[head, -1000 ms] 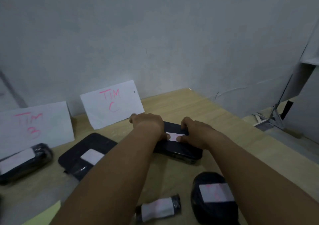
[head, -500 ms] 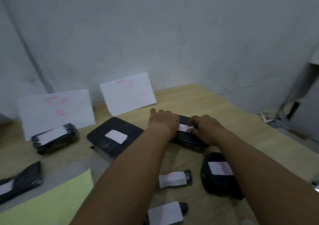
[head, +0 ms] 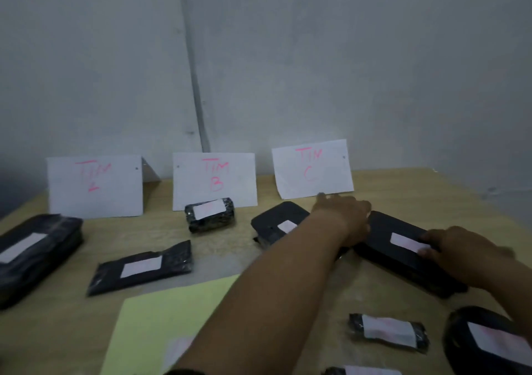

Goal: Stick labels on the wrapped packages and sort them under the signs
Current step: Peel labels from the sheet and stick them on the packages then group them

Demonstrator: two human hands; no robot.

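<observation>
Pressing label (head: 404,242) flat onto wrapped package (head: 403,259) with both hands, just below TIM C sign (head: 312,170).

Lies on table (head: 431,190), right of a second flat package (head: 273,220), close beside it, touching or not unclear. Runs diagonally: far end up-left toward the sign, near end down-right toward the table edge, label face up and set along the same axis. Steadying far-left end with left hand (head: 342,216), fingers stretched forward toward the sign, clasping nothing as far as visible. Covering near-right half with right hand (head: 466,256), fingertips (head: 426,249) flat on the label's near edge, thumb hidden, so no clasp confirmed. Sits between the two hands, right one nearer the label, so better placed to finish the rub-down. Looks already in the C spot; probably needs only a short push along its axis.
</observation>
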